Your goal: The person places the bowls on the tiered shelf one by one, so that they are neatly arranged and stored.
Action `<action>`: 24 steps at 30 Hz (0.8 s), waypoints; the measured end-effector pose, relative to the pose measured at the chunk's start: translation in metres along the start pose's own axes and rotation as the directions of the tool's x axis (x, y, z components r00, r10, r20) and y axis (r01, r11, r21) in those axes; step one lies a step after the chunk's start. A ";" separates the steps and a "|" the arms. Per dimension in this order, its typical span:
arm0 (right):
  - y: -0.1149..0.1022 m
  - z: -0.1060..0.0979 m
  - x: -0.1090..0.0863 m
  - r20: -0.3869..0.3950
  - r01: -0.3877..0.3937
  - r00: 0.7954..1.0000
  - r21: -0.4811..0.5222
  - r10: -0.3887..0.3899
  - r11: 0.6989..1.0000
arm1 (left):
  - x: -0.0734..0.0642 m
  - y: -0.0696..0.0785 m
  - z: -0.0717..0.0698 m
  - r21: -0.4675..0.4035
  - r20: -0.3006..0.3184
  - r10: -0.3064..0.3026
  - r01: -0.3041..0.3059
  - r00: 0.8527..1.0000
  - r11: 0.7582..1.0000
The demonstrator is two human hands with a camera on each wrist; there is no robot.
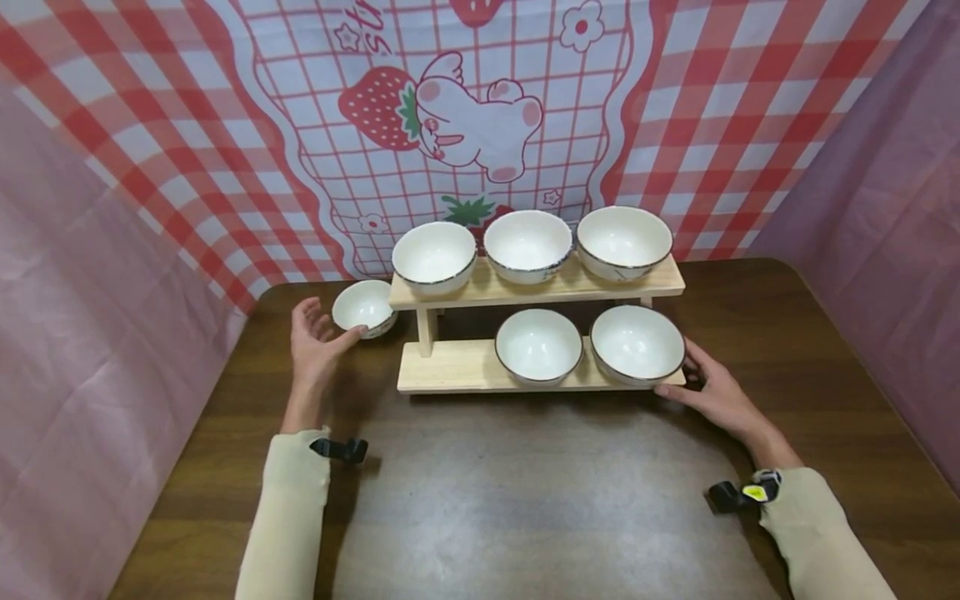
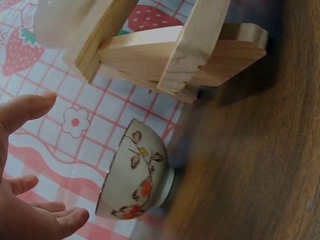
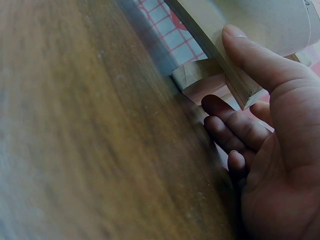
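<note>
My left hand (image 1: 311,346) is beside a small white bowl (image 1: 365,308) left of a two-tier wooden stand (image 1: 450,367). Its fingers are spread and slightly bent. In the left wrist view a gap shows between them and this bowl (image 2: 137,175), which has orange flowers and brown leaves outside. At the stand's lower right end, my right hand (image 1: 716,396) holds the shelf end (image 3: 242,92), thumb at the front and fingers bent behind and below. Right beside it sits a dark-rimmed white bowl (image 1: 637,343); whether the fingers touch this bowl is unclear.
Another bowl (image 1: 538,346) sits mid lower shelf. The upper shelf bears a left bowl (image 1: 435,254), a middle bowl (image 1: 528,243) and a right bowl (image 1: 624,240). A brown wooden table (image 1: 525,492) lies beneath, with a red checked cloth (image 1: 712,125) hanging behind.
</note>
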State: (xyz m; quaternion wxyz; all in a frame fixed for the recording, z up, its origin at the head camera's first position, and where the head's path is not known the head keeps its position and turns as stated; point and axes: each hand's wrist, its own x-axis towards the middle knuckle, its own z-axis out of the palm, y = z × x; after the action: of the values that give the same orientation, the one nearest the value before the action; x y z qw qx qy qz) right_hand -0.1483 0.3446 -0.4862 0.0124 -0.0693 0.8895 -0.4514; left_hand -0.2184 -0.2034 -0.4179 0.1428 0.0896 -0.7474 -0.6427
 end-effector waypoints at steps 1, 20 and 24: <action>0.000 0.000 0.000 0.001 -0.001 1.000 0.001 0.001 1.000 | 0.001 -0.001 0.001 0.006 0.000 -0.001 0.001 1.000 1.000; 0.000 0.000 0.000 0.007 -0.010 1.000 0.007 0.010 1.000 | 0.016 -0.029 0.004 -0.023 0.045 -0.012 0.013 0.999 1.000; -0.001 0.000 0.000 0.008 -0.007 1.000 0.013 0.007 1.000 | 0.019 -0.035 0.005 -0.053 0.061 -0.011 0.015 0.998 0.998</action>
State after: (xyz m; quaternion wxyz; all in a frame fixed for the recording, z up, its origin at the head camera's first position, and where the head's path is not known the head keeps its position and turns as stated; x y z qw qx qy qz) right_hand -0.1480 0.3442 -0.4855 0.0181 -0.0678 0.8867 -0.4569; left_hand -0.2398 -0.2099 -0.4514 0.1182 0.0709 -0.7332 -0.6659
